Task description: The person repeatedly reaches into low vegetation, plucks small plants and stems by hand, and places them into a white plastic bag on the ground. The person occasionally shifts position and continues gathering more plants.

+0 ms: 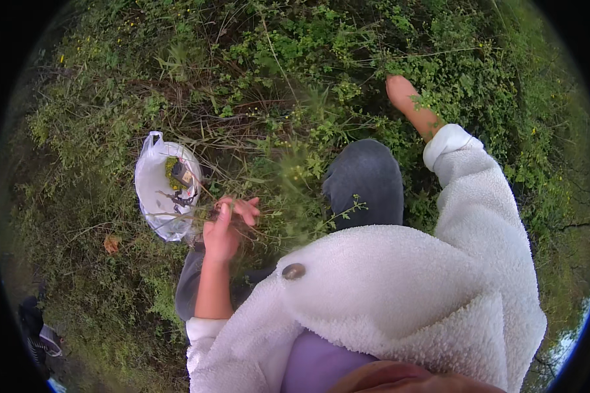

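My left hand [223, 228] is raised beside the bucket, its thumb up and fingers curled around thin plant stems [211, 211]. Just left of it stands a white bucket [150, 184] lined with a thin plastic bag [169, 232]. Inside lie small yellow flower heads [171, 169], a dark object [181, 172] with a pale label and some dark twigs. My right hand [400, 91] reaches into leafy green plants [373, 73] at the upper right; its fingers are hidden by foliage, so what it touches cannot be seen.
Dense weeds with small yellow flowers [295, 172] surround me. My bent knee [366, 182] in grey trousers is between my arms. A dry brown leaf [111, 243] lies left of my left hand. Dark items and a striped thing [38, 344] are at the far lower left.
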Available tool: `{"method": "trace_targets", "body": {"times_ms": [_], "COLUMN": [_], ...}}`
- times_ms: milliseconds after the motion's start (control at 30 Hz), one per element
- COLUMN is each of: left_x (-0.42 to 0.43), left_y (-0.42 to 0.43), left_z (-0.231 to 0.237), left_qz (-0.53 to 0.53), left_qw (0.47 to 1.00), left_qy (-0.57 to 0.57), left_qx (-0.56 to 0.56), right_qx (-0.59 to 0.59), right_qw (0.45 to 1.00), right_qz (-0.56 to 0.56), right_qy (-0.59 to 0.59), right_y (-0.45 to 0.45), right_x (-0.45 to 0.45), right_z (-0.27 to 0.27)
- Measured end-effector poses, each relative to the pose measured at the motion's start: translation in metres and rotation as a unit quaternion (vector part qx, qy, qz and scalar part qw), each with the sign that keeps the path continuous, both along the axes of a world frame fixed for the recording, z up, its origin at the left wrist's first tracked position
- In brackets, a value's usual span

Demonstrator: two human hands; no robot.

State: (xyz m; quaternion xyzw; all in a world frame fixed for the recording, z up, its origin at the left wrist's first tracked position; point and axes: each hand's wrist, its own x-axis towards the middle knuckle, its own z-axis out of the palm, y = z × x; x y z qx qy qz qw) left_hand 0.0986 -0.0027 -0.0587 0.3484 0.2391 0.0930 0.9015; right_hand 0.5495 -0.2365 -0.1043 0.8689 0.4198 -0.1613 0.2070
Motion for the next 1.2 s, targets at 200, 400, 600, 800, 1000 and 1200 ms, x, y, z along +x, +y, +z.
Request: {"method": "trace_targets", "body": {"times_ms": [200, 400, 600, 800, 1000, 1200], "left_x": [-0.002, -0.002, 0.005, 0.002, 0.0, 0.002], "left_y": [-0.005, -0.006, -0.006, -0.006, -0.005, -0.001], "left_z": [-0.009, -0.014, -0.02, -0.021, -0.022, -0.024], "left_qz": [0.001, 0.003, -0.003, 0.002, 0.009, -0.007], "left_qw": [0.999, 0.998, 0.999, 0.999, 0.998, 0.999], "left_qy": [0.003, -0.006, -0.005, -0.014, -0.003, -0.014], "left_qx": [-0.035, -0.057, -0.053, -0.04, -0.055, -0.048], "right_qx": [0.058, 0.125, -0.119, -0.139, 0.211, 0.257], "right_qw": [0.983, 0.989, 0.992, 0.99, 0.97, 0.961], "right_qz": [0.122, 0.078, -0.033, -0.024, -0.102, -0.105], "right_qy": [-0.126, 0.017, 0.037, 0.028, 0.071, -0.008], "right_y": [-0.024, -0.006, 0.011, -0.029, -0.1, -0.12], "right_x": [-0.048, -0.027, 0.027, 0.008, -0.016, -0.022], "right_z": [0.048, -0.003, -0.04, -0.011, 0.041, 0.069]}}
